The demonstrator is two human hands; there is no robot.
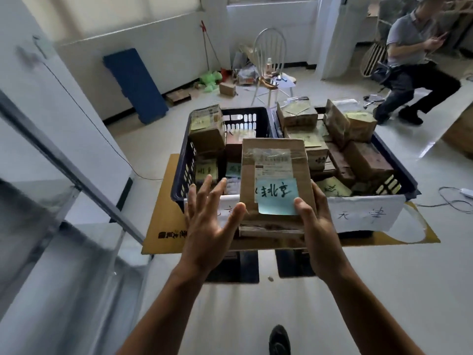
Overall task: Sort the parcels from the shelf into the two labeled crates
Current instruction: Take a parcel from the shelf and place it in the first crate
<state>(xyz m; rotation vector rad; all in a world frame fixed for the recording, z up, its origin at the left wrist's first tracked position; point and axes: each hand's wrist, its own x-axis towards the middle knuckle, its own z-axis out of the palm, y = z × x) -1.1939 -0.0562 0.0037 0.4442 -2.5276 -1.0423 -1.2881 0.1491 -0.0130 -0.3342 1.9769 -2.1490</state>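
Sorting looks well advanced: the left crate (179,175) holds several parcels and the right crate (399,167) is heaped. One parcel (276,160) hangs above the near edge of the left crate, not yet placed. The right hand (317,221) grips it, and the left hand (207,221) is spread open beside it.

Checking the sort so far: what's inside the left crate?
Left crate holds brown cardboard parcels, some bearing sticky notes. The held parcel and left hand hide its near side.
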